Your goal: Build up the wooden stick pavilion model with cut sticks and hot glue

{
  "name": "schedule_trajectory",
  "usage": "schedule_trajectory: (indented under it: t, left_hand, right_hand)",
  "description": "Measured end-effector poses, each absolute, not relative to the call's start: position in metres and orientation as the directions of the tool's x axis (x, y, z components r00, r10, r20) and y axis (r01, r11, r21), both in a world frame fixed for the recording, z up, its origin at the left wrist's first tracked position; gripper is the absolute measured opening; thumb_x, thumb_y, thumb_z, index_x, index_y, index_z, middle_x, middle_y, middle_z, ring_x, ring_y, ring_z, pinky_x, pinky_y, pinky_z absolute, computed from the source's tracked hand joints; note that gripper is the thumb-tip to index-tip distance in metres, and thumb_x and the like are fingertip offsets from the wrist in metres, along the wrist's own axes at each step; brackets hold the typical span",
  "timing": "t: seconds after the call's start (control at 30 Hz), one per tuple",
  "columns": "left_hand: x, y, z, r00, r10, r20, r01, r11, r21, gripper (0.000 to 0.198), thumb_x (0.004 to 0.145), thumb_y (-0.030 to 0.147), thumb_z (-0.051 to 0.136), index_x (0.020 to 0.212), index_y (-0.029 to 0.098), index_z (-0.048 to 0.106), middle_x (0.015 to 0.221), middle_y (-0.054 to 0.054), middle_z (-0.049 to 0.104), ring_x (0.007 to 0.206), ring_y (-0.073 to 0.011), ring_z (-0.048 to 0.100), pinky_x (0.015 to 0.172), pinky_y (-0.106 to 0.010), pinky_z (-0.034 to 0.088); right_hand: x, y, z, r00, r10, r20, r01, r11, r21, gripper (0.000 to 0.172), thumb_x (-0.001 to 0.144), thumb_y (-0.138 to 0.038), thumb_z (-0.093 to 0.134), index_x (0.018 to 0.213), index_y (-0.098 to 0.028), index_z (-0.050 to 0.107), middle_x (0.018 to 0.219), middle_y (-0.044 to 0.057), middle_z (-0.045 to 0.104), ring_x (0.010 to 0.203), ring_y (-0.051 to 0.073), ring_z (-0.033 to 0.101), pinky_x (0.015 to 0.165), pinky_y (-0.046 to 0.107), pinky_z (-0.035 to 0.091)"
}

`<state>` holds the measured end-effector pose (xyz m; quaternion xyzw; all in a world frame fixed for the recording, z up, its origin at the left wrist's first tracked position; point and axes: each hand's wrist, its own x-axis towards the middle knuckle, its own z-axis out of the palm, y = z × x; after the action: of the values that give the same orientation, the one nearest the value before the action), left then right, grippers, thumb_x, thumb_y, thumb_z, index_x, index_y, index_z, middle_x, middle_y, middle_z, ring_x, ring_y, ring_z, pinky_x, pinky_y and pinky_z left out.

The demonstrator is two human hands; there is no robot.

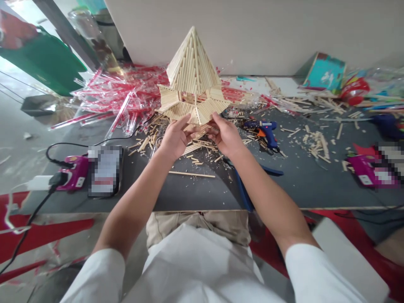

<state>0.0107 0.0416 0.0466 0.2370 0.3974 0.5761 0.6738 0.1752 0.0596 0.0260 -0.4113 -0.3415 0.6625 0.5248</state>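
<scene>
A pale wooden stick model with a pointed roof and a flared lower tier is held upright above the table. My left hand grips its lower edge from the left, thumb on top and fingers curled beneath. On the right, my right hand pinches the same lower edge, its fingers partly under the model. Both hands are close together, with short cut sticks lying behind and below them. One long thin stick rests on the table nearer to me.
Red and clear plastic wrappers are heaped at the back left. A blue glue gun and blue-handled pliers lie right of centre. A phone and purple power strip are at the left. Scraps litter the right.
</scene>
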Motion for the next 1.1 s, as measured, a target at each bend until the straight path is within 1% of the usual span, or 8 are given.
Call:
schedule_trajectory:
  t: [0.13,0.23,0.43,0.57,0.67,0.8,1.0,1.1]
  left_hand:
    - [0.01,0.046,0.046,0.066,0.96,-0.273,-0.622,0.254,0.741,0.013,0.087,0.021,0.074,0.086,0.016,0.062,0.065,0.002,0.066,0.056,-0.0075,0.067,0.049,-0.015,0.051]
    - [0.01,0.046,0.044,0.1,0.963,-0.249,-0.63,0.256,0.733,0.012,0.09,0.02,0.072,0.086,0.015,0.062,0.065,0.001,0.066,0.056,-0.007,0.066,0.051,-0.015,0.052]
    - [0.013,0.043,0.042,0.072,0.98,-0.186,-0.626,0.189,0.756,0.016,0.084,0.011,0.078,0.087,0.016,0.063,0.074,0.001,0.07,0.067,-0.008,0.07,0.052,-0.015,0.049]
    - [0.013,0.043,0.038,0.091,0.984,-0.152,-0.63,0.175,0.756,0.02,0.082,0.013,0.08,0.09,0.018,0.062,0.077,0.002,0.069,0.067,-0.0077,0.069,0.054,-0.016,0.049]
    - [0.013,0.042,0.034,0.122,0.986,-0.117,-0.645,0.168,0.745,0.02,0.084,0.012,0.078,0.089,0.019,0.06,0.079,0.002,0.068,0.07,-0.0073,0.068,0.062,-0.017,0.053]
    - [0.011,0.04,0.029,0.148,0.984,-0.096,-0.659,0.17,0.733,0.023,0.084,0.01,0.076,0.089,0.021,0.056,0.086,0.003,0.069,0.074,-0.0072,0.068,0.074,-0.02,0.056]
    - [0.008,0.036,0.027,0.177,0.984,0.003,-0.657,0.116,0.745,0.038,0.077,0.008,0.079,0.107,0.024,0.062,0.085,0.004,0.07,0.067,-0.0069,0.065,0.069,-0.02,0.055]
    - [0.008,0.031,0.028,0.189,0.982,0.018,-0.654,0.112,0.748,0.049,0.074,0.009,0.082,0.116,0.025,0.063,0.093,0.003,0.072,0.074,-0.0081,0.068,0.068,-0.019,0.055]
  right_hand:
    - [0.174,0.066,0.029,-0.122,0.968,-0.221,-0.42,-0.252,-0.872,0.041,0.07,-0.052,0.09,0.083,-0.022,0.066,0.079,-0.001,0.067,0.073,0.011,0.068,0.058,0.02,0.054]
    - [0.175,0.067,0.03,-0.129,0.973,-0.193,-0.415,-0.23,-0.88,0.037,0.069,-0.046,0.092,0.081,-0.021,0.068,0.077,0.0,0.068,0.074,0.01,0.069,0.061,0.018,0.056]
    - [0.175,0.07,0.025,-0.154,0.975,-0.162,-0.444,-0.215,-0.87,0.036,0.069,-0.046,0.092,0.084,-0.022,0.07,0.084,0.0,0.072,0.077,0.012,0.07,0.07,0.022,0.06]
    - [0.174,0.071,0.022,-0.167,0.978,-0.124,-0.457,-0.188,-0.869,0.042,0.061,-0.048,0.096,0.081,-0.023,0.07,0.084,0.0,0.072,0.075,0.012,0.068,0.076,0.025,0.061]
    - [0.174,0.07,0.022,-0.151,0.984,-0.093,-0.449,-0.151,-0.881,0.044,0.058,-0.049,0.097,0.08,-0.024,0.069,0.088,0.0,0.073,0.078,0.013,0.067,0.082,0.027,0.062]
    - [0.176,0.067,0.02,-0.159,0.985,-0.07,-0.45,-0.136,-0.883,0.044,0.061,-0.049,0.096,0.087,-0.024,0.072,0.097,0.0,0.075,0.086,0.015,0.069,0.091,0.029,0.06]
    - [0.176,0.055,0.022,-0.202,0.979,0.037,-0.461,-0.061,-0.885,0.046,0.066,-0.049,0.093,0.096,-0.024,0.07,0.113,0.003,0.076,0.106,0.022,0.071,0.103,0.038,0.057]
    - [0.176,0.047,0.025,-0.201,0.975,0.097,-0.445,-0.002,-0.895,0.047,0.07,-0.051,0.09,0.102,-0.025,0.069,0.119,0.005,0.075,0.112,0.024,0.07,0.105,0.041,0.056]
